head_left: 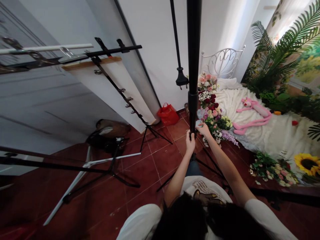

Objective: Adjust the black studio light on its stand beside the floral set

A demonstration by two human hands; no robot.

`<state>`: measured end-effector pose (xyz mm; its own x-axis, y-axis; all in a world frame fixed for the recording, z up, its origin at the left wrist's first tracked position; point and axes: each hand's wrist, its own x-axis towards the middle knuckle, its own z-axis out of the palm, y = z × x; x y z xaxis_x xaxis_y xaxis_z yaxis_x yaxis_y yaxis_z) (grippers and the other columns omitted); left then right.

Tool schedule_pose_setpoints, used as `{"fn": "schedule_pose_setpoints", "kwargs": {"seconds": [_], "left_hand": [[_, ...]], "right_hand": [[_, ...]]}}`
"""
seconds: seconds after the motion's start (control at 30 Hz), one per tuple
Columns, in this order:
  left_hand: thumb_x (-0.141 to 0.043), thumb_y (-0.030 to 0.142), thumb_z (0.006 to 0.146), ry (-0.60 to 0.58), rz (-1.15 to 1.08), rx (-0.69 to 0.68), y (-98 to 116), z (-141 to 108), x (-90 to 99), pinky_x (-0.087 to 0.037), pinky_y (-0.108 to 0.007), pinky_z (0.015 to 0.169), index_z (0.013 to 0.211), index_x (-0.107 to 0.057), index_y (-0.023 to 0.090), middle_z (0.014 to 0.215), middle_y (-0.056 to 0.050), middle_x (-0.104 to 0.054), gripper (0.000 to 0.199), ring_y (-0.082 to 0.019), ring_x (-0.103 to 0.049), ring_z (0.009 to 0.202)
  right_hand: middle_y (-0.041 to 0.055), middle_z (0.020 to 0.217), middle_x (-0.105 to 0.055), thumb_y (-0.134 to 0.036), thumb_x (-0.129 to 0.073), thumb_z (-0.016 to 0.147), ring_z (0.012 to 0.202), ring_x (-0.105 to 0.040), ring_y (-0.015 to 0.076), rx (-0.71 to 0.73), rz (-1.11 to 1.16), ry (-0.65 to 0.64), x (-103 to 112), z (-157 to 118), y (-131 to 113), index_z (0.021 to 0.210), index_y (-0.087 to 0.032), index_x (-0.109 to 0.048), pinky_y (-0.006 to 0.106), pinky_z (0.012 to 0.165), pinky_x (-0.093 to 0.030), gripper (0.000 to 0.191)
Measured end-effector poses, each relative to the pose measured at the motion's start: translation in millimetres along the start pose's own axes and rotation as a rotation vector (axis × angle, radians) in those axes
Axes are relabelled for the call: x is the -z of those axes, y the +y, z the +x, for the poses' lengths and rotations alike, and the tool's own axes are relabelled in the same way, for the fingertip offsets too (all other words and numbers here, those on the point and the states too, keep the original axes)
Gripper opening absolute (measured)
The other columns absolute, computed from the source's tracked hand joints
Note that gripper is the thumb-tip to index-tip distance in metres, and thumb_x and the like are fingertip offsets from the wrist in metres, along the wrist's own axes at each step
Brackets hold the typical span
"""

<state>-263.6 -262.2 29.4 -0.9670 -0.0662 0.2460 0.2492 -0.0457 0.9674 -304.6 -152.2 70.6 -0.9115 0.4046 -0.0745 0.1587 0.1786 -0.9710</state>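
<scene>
A tall black light-stand pole (193,66) rises upright in front of me, with a thicker collar partway along it. My left hand (190,142) is wrapped round its lower section. On the pole's right side, my right hand (204,129) is closed in a pinch at a small pale piece (198,123); whether that is a knob or a loose item I cannot make out. A black two-pin plug (182,78) dangles on its cable just left of the pole, above my hands. Dark tripod legs (212,161) spread over the floor below.
Left are a backdrop frame with metal clips (36,56), a white panel (120,90) and a pale-legged stand (77,183). A red bag (168,114) sits by the wall. Right, artificial flowers (212,113) border a cream blanket (282,133) bearing a pink plush toy (260,111).
</scene>
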Motion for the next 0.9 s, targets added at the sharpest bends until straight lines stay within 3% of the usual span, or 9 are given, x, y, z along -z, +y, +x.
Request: {"fn": "schedule_pose_setpoints", "kwargs": {"seconds": [0.13,0.3,0.4,0.47,0.53,0.63,0.77,0.9], "left_hand": [[-0.04,0.059,0.089,0.0,0.006,0.006,3,-1,0.5,-0.038,-0.036,0.106,0.12,-0.053,0.021,0.121,-0.011,-0.061,0.051,-0.021,-0.054,0.118],[-0.042,0.055,0.09,0.095,0.045,0.04,-15,-27,2.4,-0.035,-0.036,0.11,0.13,-0.045,0.023,0.135,-0.011,-0.052,0.052,-0.019,-0.049,0.126],[-0.042,0.058,0.089,0.267,0.089,0.195,-43,-60,-1.4,-0.041,-0.039,0.104,0.121,-0.047,0.018,0.126,-0.015,-0.054,0.051,-0.021,-0.055,0.116],[-0.042,0.06,0.088,0.245,0.084,0.322,-60,-81,-10.9,-0.046,-0.039,0.096,0.111,-0.049,0.017,0.113,-0.015,-0.059,0.05,-0.02,-0.06,0.104],[-0.041,0.061,0.087,0.06,0.044,0.403,-71,-98,-27.8,-0.049,-0.039,0.09,0.103,-0.05,0.018,0.102,-0.012,-0.062,0.047,-0.019,-0.063,0.092],[-0.039,0.062,0.088,-0.285,-0.018,0.392,-67,-114,-65.6,-0.049,-0.037,0.087,0.097,-0.052,0.02,0.096,-0.008,-0.064,0.046,-0.017,-0.063,0.085],[-0.04,0.061,0.088,-0.688,-0.117,0.314,-34,-137,-127.0,-0.047,-0.034,0.09,0.097,-0.054,0.019,0.096,-0.008,-0.064,0.045,-0.016,-0.062,0.089],[-0.043,0.055,0.09,-1.069,-0.223,0.241,8,-179,-178.6,-0.046,-0.034,0.093,0.103,-0.056,0.018,0.101,-0.008,-0.065,0.041,-0.017,-0.061,0.096]], "right_hand": [[-0.0072,0.056,-0.052,-0.04,-0.068,0.069,0.043,-0.045,0.008,0.043,0.139,-0.028,7,-13,2,0.087,-0.02,-0.049,0.019,0.043,-0.034,0.033],[-0.003,0.057,-0.061,-0.06,-0.064,0.07,0.042,-0.048,0.0071,-0.028,0.338,-0.148,40,-44,24,0.091,-0.018,-0.054,0.018,0.042,-0.035,0.048],[-0.0027,0.057,-0.063,-0.061,-0.07,0.063,0.042,-0.051,0.0076,-0.156,0.376,-0.062,71,-71,50,0.091,-0.018,-0.056,0.017,0.042,-0.038,0.053],[-0.0024,0.058,-0.064,-0.058,-0.074,0.061,0.044,-0.055,0.0084,-0.225,0.404,0.022,94,-93,70,0.09,-0.018,-0.058,0.018,0.045,-0.042,0.052],[-0.0017,0.059,-0.065,-0.055,-0.076,0.06,0.047,-0.058,0.0094,-0.273,0.436,0.115,118,-118,89,0.089,-0.018,-0.059,0.019,0.048,-0.046,0.05],[-0.0008,0.061,-0.066,-0.051,-0.078,0.058,0.05,-0.06,0.0106,-0.337,0.499,0.292,152,-162,113,0.089,-0.018,-0.061,0.02,0.049,-0.048,0.048],[-0.0003,0.062,-0.067,-0.045,-0.079,0.057,0.05,-0.06,0.0106,-0.426,0.604,0.57,186,-230,132,0.088,-0.018,-0.063,0.02,0.048,-0.049,0.044],[0.001,0.066,-0.068,-0.042,-0.076,0.063,0.054,-0.062,0.0121,-0.366,0.676,0.798,202,-294,138,0.088,-0.021,-0.066,0.022,0.051,-0.053,0.034]]}}
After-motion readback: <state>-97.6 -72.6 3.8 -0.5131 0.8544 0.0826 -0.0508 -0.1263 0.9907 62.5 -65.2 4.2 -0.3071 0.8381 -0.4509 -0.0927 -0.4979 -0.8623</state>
